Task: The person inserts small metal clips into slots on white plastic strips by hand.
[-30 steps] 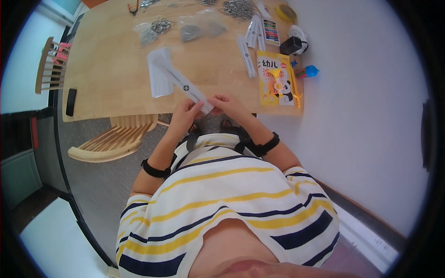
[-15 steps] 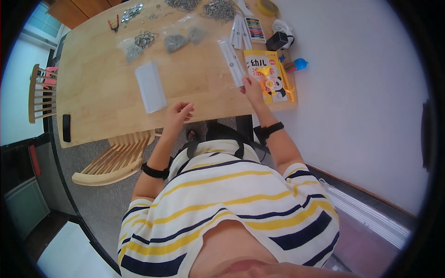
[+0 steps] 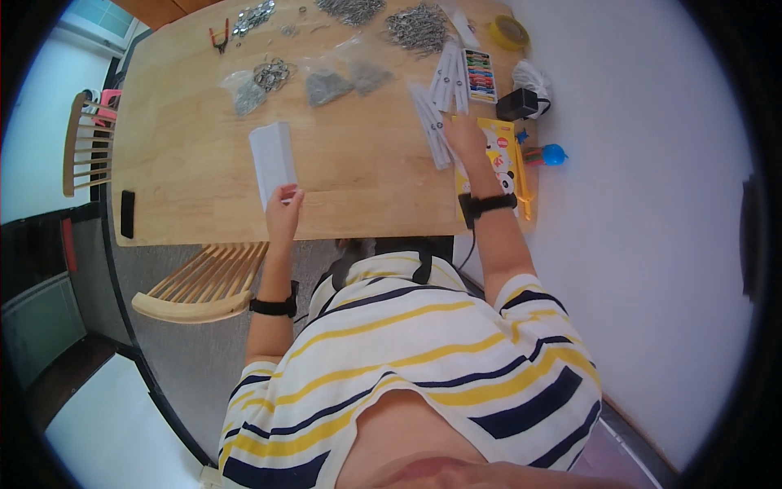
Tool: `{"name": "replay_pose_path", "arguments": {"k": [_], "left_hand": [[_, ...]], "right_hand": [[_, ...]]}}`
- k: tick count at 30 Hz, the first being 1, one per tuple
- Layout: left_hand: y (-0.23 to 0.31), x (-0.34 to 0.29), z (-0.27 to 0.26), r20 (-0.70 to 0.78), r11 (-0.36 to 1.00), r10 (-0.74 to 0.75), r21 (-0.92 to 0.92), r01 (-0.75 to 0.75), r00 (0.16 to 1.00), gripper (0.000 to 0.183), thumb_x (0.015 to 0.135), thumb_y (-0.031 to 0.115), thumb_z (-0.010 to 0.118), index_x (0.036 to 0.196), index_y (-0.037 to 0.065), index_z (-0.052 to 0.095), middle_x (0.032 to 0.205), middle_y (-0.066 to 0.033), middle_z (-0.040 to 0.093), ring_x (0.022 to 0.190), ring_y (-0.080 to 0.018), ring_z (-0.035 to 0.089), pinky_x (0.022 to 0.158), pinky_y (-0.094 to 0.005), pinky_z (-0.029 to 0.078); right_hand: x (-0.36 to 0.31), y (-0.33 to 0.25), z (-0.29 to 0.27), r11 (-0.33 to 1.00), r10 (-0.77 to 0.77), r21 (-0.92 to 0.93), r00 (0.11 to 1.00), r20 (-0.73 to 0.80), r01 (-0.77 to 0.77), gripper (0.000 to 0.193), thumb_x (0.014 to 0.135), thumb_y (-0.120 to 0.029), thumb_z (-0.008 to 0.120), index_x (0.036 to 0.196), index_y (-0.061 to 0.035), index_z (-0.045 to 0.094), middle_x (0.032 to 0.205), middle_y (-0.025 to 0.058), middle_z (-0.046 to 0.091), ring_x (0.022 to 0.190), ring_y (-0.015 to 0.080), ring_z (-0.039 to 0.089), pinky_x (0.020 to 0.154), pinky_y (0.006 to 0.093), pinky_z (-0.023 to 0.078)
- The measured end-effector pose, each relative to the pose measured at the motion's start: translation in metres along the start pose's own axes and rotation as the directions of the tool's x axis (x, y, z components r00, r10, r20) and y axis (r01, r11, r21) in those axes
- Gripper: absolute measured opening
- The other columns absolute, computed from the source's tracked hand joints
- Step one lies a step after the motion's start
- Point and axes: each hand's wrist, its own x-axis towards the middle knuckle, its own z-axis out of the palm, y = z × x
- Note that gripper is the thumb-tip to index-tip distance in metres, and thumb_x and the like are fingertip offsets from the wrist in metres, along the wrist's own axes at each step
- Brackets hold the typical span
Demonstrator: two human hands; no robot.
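My left hand [image 3: 283,213] is at the near end of a long white folded paper [image 3: 272,155], its curled fingers closed on the edge. Over to the right, my right hand [image 3: 467,140] reaches across the left side of a yellow colouring book [image 3: 498,137] with a panda on it. Its fingers point at several long white strips with small dark round marks. One group of strips [image 3: 429,129] lies just left of that hand, and another group [image 3: 446,77] lies beyond it. The right fingertips are mostly hidden, so their grip does not show.
Clear bags of small metal parts [image 3: 328,86] lie mid-table, with metal piles [image 3: 415,28] behind. Crayons [image 3: 480,75], a black box [image 3: 518,104] and yellow tape [image 3: 509,33] stand at right. Red-handled pliers [image 3: 219,37], a black phone [image 3: 127,214] and a chair [image 3: 191,306] are at left.
My left hand has moved left onto the white paper, which has come slightly nearer. My right hand has gone from the strip's near end farther up beside the other strips. The view has shifted a little.
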Motion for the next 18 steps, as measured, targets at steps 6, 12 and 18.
{"name": "replay_pose_path", "arguments": {"k": [6,12,18], "left_hand": [[-0.026,0.036,-0.005,-0.363,0.746,0.274,0.665,0.042,0.890,0.061,0.067,0.029,0.075,0.115,0.000,0.048,0.102,-0.0183,0.052,0.091,-0.0332,0.053,0.079,-0.0412,0.044],[-0.027,0.040,-0.005,-0.385,0.705,0.117,0.681,0.197,0.915,0.061,0.063,0.034,0.076,0.108,0.001,0.053,0.100,-0.0180,0.053,0.091,-0.0351,0.055,0.075,-0.0425,0.046],[-0.024,0.029,0.001,-0.413,0.719,0.144,0.668,0.192,0.899,0.060,0.063,0.033,0.075,0.109,0.002,0.053,0.102,-0.0161,0.053,0.085,-0.0350,0.057,0.070,-0.0423,0.048]], "right_hand": [[0.135,-0.004,0.009,0.996,0.032,0.084,0.987,-0.160,-0.018,0.040,0.079,-0.030,0.052,0.102,0.0029,0.057,0.104,0.0274,0.056,0.095,0.0425,0.055,0.081,0.0486,0.046],[0.247,0.020,0.031,0.990,0.144,0.027,0.962,-0.231,-0.141,0.037,0.075,-0.030,0.055,0.088,0.0040,0.064,0.096,0.0242,0.061,0.097,0.0395,0.057,0.084,0.0463,0.045],[0.298,0.040,0.038,0.990,0.109,-0.064,0.971,-0.214,-0.126,0.041,0.080,-0.032,0.054,0.100,0.0035,0.059,0.105,0.0229,0.057,0.097,0.0381,0.056,0.084,0.0449,0.044]]}}
